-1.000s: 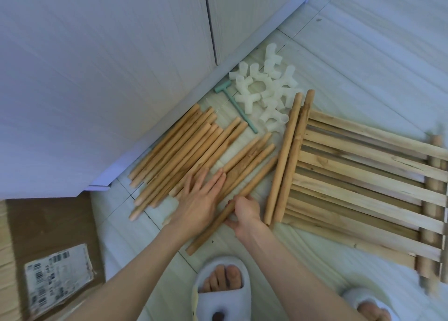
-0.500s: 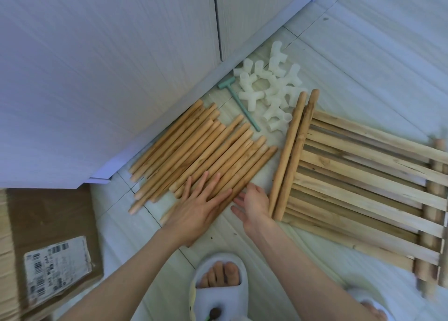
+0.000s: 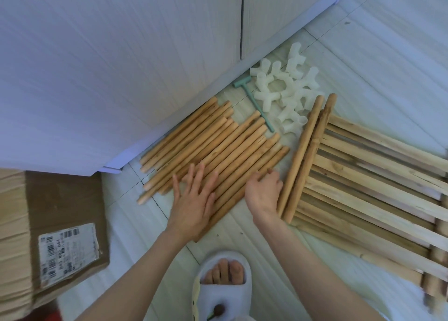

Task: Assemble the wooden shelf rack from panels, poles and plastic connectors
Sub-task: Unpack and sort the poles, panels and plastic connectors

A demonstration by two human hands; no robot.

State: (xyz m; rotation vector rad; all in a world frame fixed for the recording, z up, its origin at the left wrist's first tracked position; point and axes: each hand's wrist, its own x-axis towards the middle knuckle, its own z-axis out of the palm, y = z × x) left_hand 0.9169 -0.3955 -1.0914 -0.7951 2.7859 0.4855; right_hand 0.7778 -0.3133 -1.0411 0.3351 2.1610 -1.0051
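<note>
The short poles point(image 3: 213, 148) lie side by side on the tile, long axes running diagonally away to my upper right. My left hand point(image 3: 194, 199) rests flat and spread on them; my right hand point(image 3: 263, 194) seems to curl loosely at the row's right edge, apparently gripping nothing. Smooth round wood. Ribbed white plastic connectors point(image 3: 288, 90) lie beyond; slatted panels point(image 3: 375, 175) to my right.
</note>
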